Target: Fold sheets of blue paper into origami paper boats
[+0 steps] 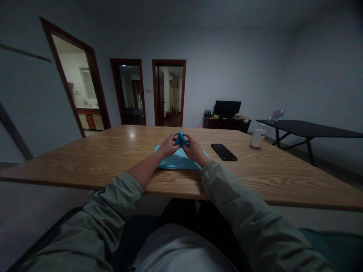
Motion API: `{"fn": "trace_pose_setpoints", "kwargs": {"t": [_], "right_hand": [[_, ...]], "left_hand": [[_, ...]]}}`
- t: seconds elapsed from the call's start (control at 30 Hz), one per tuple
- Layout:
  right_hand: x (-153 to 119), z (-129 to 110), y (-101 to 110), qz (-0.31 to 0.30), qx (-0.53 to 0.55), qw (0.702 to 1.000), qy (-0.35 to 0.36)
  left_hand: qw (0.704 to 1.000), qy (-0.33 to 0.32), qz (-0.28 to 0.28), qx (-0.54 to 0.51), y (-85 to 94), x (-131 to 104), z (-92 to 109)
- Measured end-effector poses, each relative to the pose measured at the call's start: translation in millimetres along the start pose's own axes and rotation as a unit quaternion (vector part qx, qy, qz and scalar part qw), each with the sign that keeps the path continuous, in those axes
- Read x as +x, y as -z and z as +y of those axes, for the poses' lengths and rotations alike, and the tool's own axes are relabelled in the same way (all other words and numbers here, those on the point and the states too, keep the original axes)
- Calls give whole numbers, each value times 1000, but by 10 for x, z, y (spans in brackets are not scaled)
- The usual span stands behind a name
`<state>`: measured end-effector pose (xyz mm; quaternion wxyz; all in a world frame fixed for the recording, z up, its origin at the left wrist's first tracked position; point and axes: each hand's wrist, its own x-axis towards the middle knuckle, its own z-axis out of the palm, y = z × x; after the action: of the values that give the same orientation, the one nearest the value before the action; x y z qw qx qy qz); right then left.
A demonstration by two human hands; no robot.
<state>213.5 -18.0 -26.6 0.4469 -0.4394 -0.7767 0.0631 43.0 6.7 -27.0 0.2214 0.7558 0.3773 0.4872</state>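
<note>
A small piece of folded blue paper (180, 139), peaked at the top, is held up between my two hands. My left hand (168, 146) grips its left side, fingers curled and thumb underneath. On the other side, my right hand (194, 148) pinches it in the same way. Beneath both hands a light-blue flat sheet or cloth (177, 160) lies on the wooden table, partly covered by my hands and wrists. The paper's lower edges are hidden by my thumbs.
A black phone (224, 152) lies right of the blue sheet on the wooden table (113, 162). Farther right stands a white bottle (258, 136). Beyond is a black table (309, 127) with a clear plastic item on it. A dark monitor (227, 108) stands on a cabinet at the back wall.
</note>
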Motion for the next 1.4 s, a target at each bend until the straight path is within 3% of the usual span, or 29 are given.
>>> {"fn": "trace_pose_setpoints", "kwargs": {"t": [0.1, 0.33, 0.53, 0.63, 0.77, 1.0, 1.1, 1.2, 1.4], "right_hand": [[-8, -51, -4, 13, -36, 999, -17], [-4, -110, -35, 6, -125, 991, -38], [16, -30, 67, -1, -170, 983, -64], [14, 20, 97, 2, -157, 987, -39], [6, 53, 62, 0, -128, 991, 25], [19, 73, -33, -39, 17, 997, 64], [42, 91, -48, -50, 123, 990, 55], [73, 139, -72, -22, 197, 980, 37], [118, 202, -103, -22, 271, 962, -36]], "left_hand": [[998, -19, 19, 48, -32, -35, 68], [993, 10, 40, 113, -28, -40, 105], [992, 113, 53, -20, 35, 17, 42], [979, 159, 70, -107, 73, 44, 65], [947, 203, 77, -236, 124, 48, 122], [907, 179, -18, -381, 161, 0, 144], [910, 150, -28, -385, 135, -1, 113], [914, 113, -44, -387, 110, 2, 76], [942, 104, -52, -315, 117, 1, 43]]}}
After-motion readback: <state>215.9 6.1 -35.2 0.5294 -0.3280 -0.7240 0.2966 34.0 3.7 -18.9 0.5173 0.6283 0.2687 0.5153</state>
